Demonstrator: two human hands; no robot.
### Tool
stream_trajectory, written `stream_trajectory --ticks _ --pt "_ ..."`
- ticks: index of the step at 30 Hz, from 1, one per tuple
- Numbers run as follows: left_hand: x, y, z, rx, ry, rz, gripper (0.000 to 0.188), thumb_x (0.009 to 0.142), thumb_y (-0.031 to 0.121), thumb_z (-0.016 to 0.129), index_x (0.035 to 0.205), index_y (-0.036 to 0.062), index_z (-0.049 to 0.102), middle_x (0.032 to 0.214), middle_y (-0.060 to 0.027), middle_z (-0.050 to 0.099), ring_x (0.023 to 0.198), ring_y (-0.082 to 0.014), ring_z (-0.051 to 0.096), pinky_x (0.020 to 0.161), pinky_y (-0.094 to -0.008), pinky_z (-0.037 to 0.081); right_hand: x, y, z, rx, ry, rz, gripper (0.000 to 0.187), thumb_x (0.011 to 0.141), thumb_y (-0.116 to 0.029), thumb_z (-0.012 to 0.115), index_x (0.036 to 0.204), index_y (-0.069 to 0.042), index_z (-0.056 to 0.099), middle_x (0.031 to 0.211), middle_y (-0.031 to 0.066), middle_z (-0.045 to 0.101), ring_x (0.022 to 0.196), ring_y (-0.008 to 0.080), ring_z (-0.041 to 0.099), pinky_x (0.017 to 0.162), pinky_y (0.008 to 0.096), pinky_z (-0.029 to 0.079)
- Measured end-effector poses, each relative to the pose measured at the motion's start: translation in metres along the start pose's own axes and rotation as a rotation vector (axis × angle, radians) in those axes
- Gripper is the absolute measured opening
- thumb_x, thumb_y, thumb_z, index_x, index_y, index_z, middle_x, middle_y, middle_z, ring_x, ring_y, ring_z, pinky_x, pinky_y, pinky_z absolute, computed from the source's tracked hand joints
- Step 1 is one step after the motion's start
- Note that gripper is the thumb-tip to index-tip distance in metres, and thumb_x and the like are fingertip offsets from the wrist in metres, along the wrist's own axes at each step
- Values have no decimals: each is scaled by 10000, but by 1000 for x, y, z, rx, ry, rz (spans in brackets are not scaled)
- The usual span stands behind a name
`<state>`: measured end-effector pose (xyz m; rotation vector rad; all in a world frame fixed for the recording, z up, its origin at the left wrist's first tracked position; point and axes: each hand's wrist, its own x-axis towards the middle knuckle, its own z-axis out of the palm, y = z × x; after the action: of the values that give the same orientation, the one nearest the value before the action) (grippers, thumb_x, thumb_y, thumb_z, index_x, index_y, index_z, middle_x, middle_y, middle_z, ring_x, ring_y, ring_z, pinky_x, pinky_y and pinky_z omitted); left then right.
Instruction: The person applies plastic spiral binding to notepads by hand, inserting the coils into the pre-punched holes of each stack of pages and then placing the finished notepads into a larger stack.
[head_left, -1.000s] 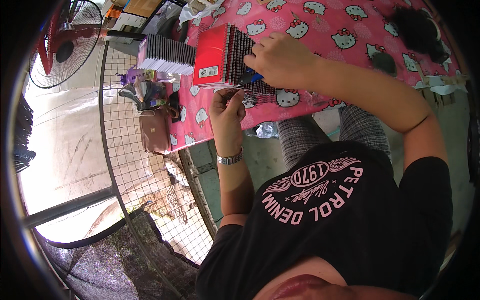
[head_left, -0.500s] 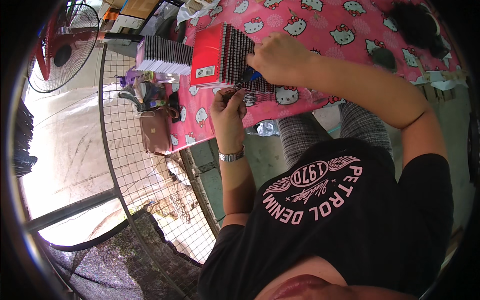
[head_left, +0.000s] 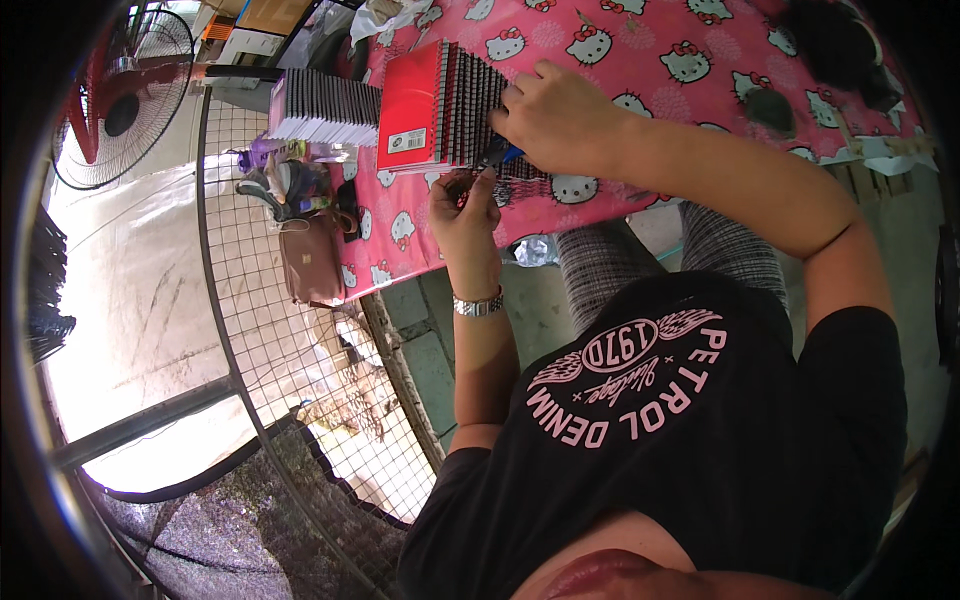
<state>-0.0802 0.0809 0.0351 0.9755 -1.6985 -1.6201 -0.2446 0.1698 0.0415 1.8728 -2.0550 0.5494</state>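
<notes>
A stack of red spiral notebooks (head_left: 408,100) stands on the table, its black wire bindings fanned out on the right side. My right hand (head_left: 565,120) is closed at the bindings, around blue-handled pliers (head_left: 509,154). The dark jaws of the pliers point left, to the lower end of the bindings. Just below that end, my left hand (head_left: 465,208) is closed, thumb and fingers pinched together close to the jaws. What the left fingers hold is too small to make out. Dark loose wire pieces (head_left: 522,190) lie on the cloth beside the left fingertips.
Left of the red notebooks is another stack of spiral notebooks (head_left: 325,108) with pale page edges. A pink patterned cloth (head_left: 640,60) covers the table. A brown bag (head_left: 309,262) and a shoe (head_left: 262,190) are by its left edge, near a wire mesh and a fan (head_left: 122,115).
My left hand has shifted slightly right, its fingertips coming up closer to the pliers' jaws. The right hand stays at the bindings, its fingers slightly raised.
</notes>
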Motion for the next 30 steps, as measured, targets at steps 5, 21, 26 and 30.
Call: stream_trajectory --ticks 5,21,26,30 --pt "1 0 1 1 24 16 75 874 47 618 914 5 571 637 5 501 490 -53 392 444 -210 283 3 -1 -5 87 -212 101 87 745 -124 609 804 -77 652 802 94 654 874 245 642 806 373 479" --pt "9 -16 -19 -137 -57 -53 90 864 8 606 942 17 560 723 -37 582 555 -108 504 495 -241 383 -1 2 0 120 -333 158 195 748 -127 607 929 -101 674 930 63 657 977 228 614 875 404 468" --pt "6 -13 -15 -476 1 -150 133 851 1 623 961 28 554 730 -37 587 557 -104 507 501 -235 384 -17 14 20 -78 209 -66 148 750 -137 592 866 -81 667 815 99 662 850 244 649 801 377 501" --pt "6 -16 -13 -161 -56 -75 151 838 -9 635 958 31 554 716 -34 573 542 -98 488 493 -241 373 -6 2 14 -55 -66 -31 171 744 -132 604 897 -84 662 810 100 661 845 247 650 807 382 504"
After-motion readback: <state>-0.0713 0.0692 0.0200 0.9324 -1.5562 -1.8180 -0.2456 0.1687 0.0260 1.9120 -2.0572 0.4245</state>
